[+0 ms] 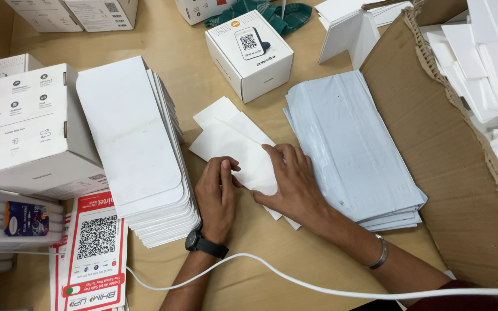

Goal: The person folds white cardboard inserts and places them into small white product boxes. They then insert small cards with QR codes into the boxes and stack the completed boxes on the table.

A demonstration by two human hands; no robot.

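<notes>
While a white cable crosses the near edge of the wooden table, the left hand presses curled fingers on the flat white folded card, and the right hand lies flat on its right part, gripping nothing. Left of them leans a stack of white rounded cards; right lies a pile of pale grey plastic mailers. Farther off stands a small white cardboard box.

Left hand laid palm down, fingers loosely curled, thumb extended toward right hand; wrist straight, forearm angled up from below. Right hand spread flat, palm down, fingers pointed up-left; forearm slanted in from lower right.
</notes>
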